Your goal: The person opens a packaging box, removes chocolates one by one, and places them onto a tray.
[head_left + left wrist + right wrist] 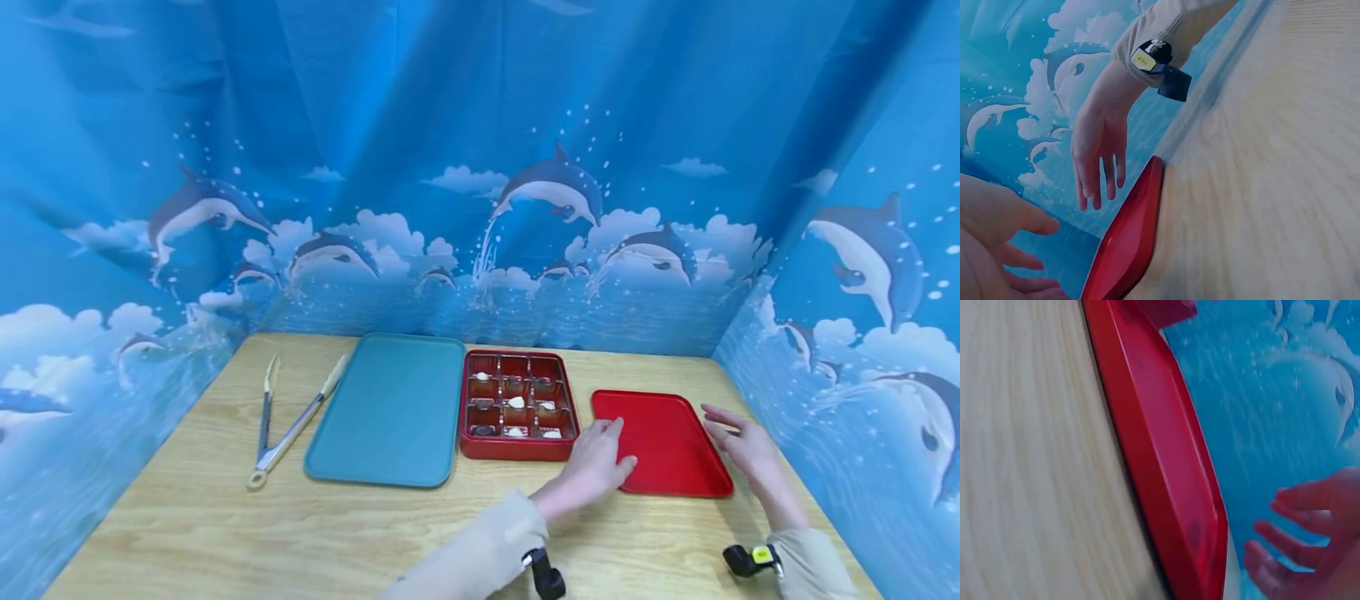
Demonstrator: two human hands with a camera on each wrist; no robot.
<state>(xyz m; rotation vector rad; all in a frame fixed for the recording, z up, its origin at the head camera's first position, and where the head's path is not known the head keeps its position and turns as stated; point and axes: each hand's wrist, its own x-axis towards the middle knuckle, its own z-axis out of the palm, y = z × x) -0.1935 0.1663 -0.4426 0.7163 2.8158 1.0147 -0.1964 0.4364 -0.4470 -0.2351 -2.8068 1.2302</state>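
Note:
A shallow red tray [667, 446] lies flat on the right of the table, between the two hands. My left hand [596, 460] is over the tray's left edge, fingers extended, close to the corner of a red compartment box [517, 450]. Off the tray's right edge is my right hand [750, 454], its fingers loosely spread with nothing in them. In the left wrist view, the right hand [1100, 150] hangs fingers down beside the red tray [1132, 240]. The right wrist view shows the right hand [1316, 540] apart from the tray's rim [1147, 462].
Several compartments of the red box hold small white or dark pieces. Left of it lies a blue-green tray [386, 412], then spread metal tongs [288, 437] with pale tips. A blue dolphin-print curtain [465, 167] stands behind the wooden table [225, 542] and along its sides.

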